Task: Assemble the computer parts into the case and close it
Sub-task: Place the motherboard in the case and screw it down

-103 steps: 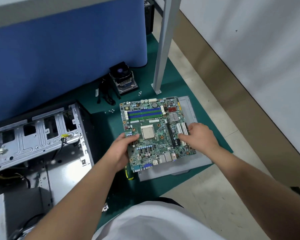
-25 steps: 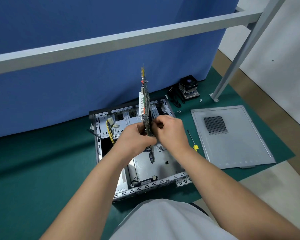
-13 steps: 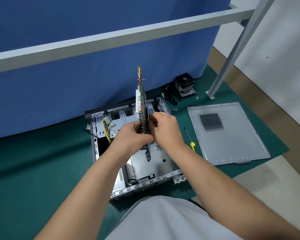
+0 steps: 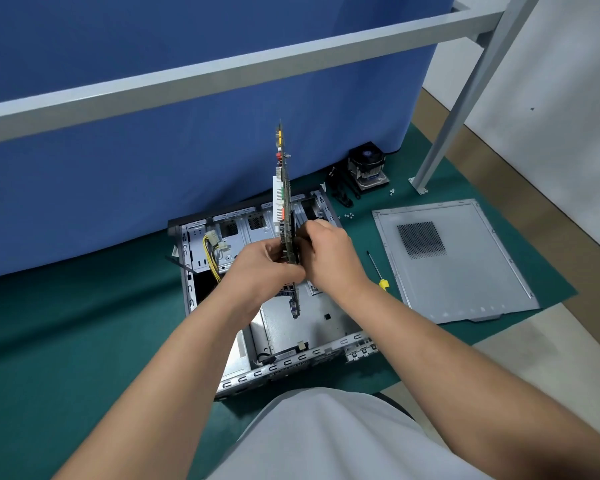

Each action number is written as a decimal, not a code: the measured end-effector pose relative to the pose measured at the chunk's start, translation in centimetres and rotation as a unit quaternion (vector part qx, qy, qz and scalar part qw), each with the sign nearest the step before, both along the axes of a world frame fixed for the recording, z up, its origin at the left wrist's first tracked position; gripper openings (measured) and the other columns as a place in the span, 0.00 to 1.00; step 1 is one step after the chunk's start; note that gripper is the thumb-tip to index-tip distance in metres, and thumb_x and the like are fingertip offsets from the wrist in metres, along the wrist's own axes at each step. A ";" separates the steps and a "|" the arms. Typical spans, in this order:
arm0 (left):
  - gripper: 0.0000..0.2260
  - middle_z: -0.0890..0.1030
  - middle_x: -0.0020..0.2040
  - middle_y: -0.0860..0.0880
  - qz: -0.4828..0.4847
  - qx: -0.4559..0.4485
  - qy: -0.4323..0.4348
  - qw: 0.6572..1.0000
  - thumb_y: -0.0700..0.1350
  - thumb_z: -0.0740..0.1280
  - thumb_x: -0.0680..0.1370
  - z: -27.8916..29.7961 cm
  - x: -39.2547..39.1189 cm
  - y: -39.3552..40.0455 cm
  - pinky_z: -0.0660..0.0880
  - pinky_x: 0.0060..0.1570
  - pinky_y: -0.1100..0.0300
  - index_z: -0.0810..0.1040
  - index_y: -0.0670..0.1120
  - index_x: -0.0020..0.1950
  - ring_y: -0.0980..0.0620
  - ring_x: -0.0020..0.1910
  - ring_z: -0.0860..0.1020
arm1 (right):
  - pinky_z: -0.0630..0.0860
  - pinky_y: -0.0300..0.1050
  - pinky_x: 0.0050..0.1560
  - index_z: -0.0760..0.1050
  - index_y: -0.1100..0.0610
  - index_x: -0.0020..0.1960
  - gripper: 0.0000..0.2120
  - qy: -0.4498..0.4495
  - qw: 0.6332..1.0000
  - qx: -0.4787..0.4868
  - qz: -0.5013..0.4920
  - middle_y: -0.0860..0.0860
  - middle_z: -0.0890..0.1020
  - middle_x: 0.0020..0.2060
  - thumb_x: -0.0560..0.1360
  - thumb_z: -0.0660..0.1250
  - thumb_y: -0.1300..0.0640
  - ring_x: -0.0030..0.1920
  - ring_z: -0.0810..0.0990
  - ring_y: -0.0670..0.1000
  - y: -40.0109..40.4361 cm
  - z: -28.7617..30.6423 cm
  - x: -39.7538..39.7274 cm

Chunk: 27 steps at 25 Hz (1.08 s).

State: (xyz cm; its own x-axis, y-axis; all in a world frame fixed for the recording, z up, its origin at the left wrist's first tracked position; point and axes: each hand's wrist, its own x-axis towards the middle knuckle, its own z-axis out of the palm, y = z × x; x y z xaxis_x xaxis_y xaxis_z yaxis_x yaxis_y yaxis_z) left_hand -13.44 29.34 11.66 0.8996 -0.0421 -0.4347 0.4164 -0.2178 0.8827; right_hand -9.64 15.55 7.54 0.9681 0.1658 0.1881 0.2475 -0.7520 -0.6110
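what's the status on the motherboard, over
Left hand and right hand both grip motherboard. Board on edge above open case, not seated. Nothing seen blocking the bay.

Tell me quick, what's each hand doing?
Left hand: gripping the motherboard, held on edge over the case.
Right hand: gripping the motherboard too.

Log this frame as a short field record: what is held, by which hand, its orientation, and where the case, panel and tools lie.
held item: motherboard, on edge, above the open case
left hand: grips the board's left face
right hand: grips its right face
case: lies on its side on the green mat, no board inside
side panel: flat, right of case
screwdriver: between case and panel
CPU cooler: by the blue partition
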 end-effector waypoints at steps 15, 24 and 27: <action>0.14 0.87 0.48 0.42 -0.004 -0.033 0.008 0.999 0.27 0.72 0.70 -0.1 0.1 0.6 0.80 0.57 0.52 0.85 0.44 0.48 0.45 0.49 0.85 | 0.77 0.44 0.43 0.84 0.57 0.47 0.06 0.066 0.992 0.099 -0.028 0.51 0.85 0.42 0.76 0.67 0.62 0.42 0.81 0.51 -0.3 0.0 0.3; 0.13 0.88 0.47 0.46 0.010 -0.058 0.011 0.998 0.28 0.74 0.70 -0.2 -0.1 1.0 0.80 0.53 0.56 0.86 0.46 0.45 0.46 0.51 0.85 | 0.79 0.44 0.44 0.85 0.56 0.50 0.06 0.034 0.995 0.088 -0.035 0.52 0.86 0.43 0.77 0.70 0.60 0.42 0.82 0.50 0.1 -0.4 0.1; 0.13 0.87 0.48 0.46 0.010 -0.058 0.011 0.998 0.29 0.74 0.70 -0.2 0.0 0.9 0.80 0.53 0.57 0.86 0.45 0.47 0.48 0.50 0.86 | 0.80 0.48 0.46 0.85 0.58 0.51 0.06 0.019 0.995 0.090 -0.039 0.53 0.86 0.44 0.77 0.70 0.60 0.43 0.82 0.53 0.2 -0.6 -0.1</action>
State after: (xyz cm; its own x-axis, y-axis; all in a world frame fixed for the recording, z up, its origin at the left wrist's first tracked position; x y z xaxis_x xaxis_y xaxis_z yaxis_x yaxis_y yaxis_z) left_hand -13.41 30.24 11.42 0.8908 -0.0760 -0.4480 0.4395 -0.1061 0.8920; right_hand -9.73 15.79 6.91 0.9838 0.0565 0.1701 0.1660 -0.6450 -0.7459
